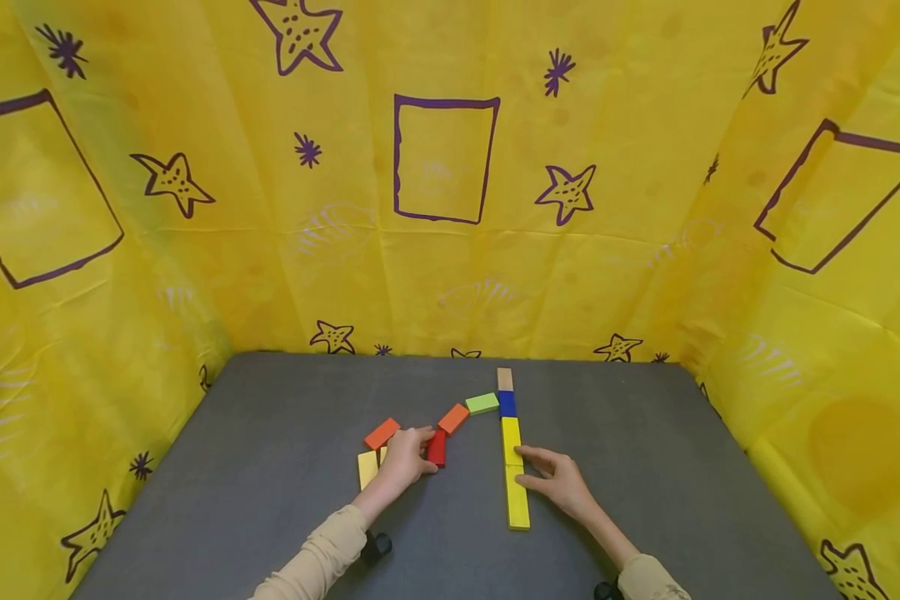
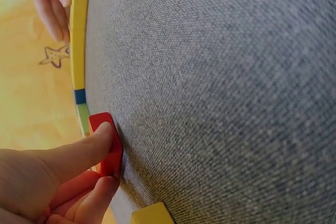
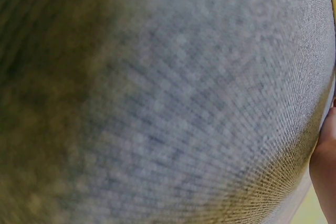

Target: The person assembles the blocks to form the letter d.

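My left hand (image 1: 405,458) pinches a red block (image 1: 437,448) between thumb and fingers, down at the grey tabletop. Its thumb lies along the face of the red block (image 2: 108,145) in the left wrist view. Beyond the red block, an orange block (image 1: 453,418) and a light green block (image 1: 482,404) curve up to a straight row. That row runs from a tan block (image 1: 505,379) through a blue block (image 1: 507,404) to two long yellow blocks (image 1: 516,497). Beside the row's right edge is my right hand (image 1: 562,483), index finger and thumb tips against the yellow blocks.
Left of my left hand lie another orange block (image 1: 382,433) and a pale yellow block (image 1: 367,469), with one more pale block partly hidden by the hand. A yellow patterned cloth (image 1: 450,275) surrounds the grey table (image 1: 285,400) at the back and sides.
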`<state>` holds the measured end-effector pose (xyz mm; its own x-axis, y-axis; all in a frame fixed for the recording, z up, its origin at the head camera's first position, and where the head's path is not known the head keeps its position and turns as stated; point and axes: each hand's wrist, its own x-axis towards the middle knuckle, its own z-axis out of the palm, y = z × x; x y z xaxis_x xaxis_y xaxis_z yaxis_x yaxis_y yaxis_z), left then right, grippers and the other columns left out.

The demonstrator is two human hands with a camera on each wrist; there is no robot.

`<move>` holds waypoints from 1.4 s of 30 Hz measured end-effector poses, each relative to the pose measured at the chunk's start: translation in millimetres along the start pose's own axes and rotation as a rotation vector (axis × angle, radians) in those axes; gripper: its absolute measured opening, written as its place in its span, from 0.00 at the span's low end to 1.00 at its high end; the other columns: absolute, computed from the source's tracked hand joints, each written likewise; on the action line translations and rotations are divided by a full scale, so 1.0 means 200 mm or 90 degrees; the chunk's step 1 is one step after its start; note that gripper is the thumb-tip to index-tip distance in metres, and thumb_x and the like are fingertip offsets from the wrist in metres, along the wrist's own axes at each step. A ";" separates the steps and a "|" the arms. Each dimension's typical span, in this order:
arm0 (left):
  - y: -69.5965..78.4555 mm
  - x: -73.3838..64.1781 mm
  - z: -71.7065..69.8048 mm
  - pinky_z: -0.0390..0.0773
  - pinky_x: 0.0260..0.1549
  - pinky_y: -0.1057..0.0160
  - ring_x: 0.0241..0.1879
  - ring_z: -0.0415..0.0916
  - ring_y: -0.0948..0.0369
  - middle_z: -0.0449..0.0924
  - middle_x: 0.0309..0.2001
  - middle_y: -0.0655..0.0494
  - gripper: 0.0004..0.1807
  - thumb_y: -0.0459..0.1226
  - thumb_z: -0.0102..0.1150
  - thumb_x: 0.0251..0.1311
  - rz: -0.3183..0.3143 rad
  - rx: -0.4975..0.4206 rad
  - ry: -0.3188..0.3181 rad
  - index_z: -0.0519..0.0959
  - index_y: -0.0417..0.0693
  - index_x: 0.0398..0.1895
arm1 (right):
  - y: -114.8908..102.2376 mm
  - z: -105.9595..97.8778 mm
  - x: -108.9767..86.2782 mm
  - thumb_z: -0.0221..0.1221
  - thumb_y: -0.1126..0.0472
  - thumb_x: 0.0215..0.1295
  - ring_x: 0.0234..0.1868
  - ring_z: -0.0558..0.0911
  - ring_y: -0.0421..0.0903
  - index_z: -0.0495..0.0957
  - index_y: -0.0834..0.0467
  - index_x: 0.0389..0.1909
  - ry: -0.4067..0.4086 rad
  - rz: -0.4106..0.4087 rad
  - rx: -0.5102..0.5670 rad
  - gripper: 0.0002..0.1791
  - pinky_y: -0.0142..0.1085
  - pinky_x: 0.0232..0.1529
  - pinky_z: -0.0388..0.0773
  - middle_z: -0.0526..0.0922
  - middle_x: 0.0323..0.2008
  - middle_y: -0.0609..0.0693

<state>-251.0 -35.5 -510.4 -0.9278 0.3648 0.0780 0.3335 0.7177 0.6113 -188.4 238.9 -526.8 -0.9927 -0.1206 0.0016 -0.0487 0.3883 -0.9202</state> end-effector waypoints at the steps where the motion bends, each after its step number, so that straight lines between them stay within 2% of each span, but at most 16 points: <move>1: 0.00 0.00 0.00 0.81 0.40 0.55 0.46 0.82 0.48 0.78 0.55 0.37 0.33 0.30 0.76 0.37 0.002 -0.004 0.000 0.77 0.31 0.53 | 0.03 0.00 0.01 0.65 0.64 0.56 0.62 0.73 0.59 0.75 0.63 0.58 0.001 0.000 -0.001 0.26 0.47 0.60 0.69 0.77 0.58 0.61; 10: 0.00 0.00 0.01 0.82 0.39 0.56 0.47 0.81 0.47 0.77 0.55 0.37 0.34 0.30 0.76 0.37 0.007 -0.012 0.000 0.77 0.30 0.53 | 0.12 0.01 0.04 0.66 0.65 0.56 0.62 0.74 0.58 0.75 0.61 0.58 0.009 0.004 -0.004 0.27 0.46 0.60 0.69 0.77 0.58 0.60; 19: -0.01 0.01 0.00 0.82 0.40 0.56 0.49 0.80 0.47 0.77 0.56 0.38 0.34 0.30 0.76 0.37 -0.003 -0.015 -0.015 0.76 0.31 0.54 | 0.11 0.00 0.04 0.67 0.62 0.55 0.63 0.73 0.56 0.75 0.59 0.58 -0.005 0.010 0.018 0.28 0.45 0.60 0.69 0.77 0.59 0.58; 27: -0.02 0.01 0.00 0.82 0.40 0.57 0.48 0.81 0.47 0.77 0.56 0.38 0.34 0.30 0.76 0.37 -0.003 -0.020 -0.020 0.76 0.31 0.54 | 0.12 0.01 0.05 0.66 0.63 0.56 0.63 0.73 0.58 0.74 0.61 0.59 0.002 0.011 -0.010 0.27 0.47 0.60 0.69 0.76 0.59 0.60; 33: -0.02 0.01 0.00 0.81 0.41 0.57 0.51 0.79 0.47 0.77 0.57 0.39 0.34 0.30 0.76 0.38 -0.013 -0.021 -0.023 0.76 0.32 0.55 | 0.11 0.02 0.04 0.65 0.64 0.56 0.63 0.73 0.58 0.74 0.62 0.59 0.008 0.016 -0.010 0.27 0.48 0.61 0.68 0.76 0.59 0.60; 42: -0.02 0.01 0.01 0.81 0.41 0.56 0.48 0.81 0.48 0.77 0.57 0.40 0.34 0.31 0.75 0.39 -0.029 -0.022 -0.022 0.76 0.33 0.55 | -0.02 0.01 -0.01 0.65 0.65 0.57 0.63 0.72 0.59 0.74 0.63 0.58 0.008 0.010 0.001 0.26 0.48 0.61 0.68 0.76 0.58 0.61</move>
<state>-253.3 -36.2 -513.4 -0.9358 0.3519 0.0227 0.2839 0.7138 0.6403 -185.1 235.4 -523.3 -0.9946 -0.1034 -0.0075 -0.0335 0.3891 -0.9206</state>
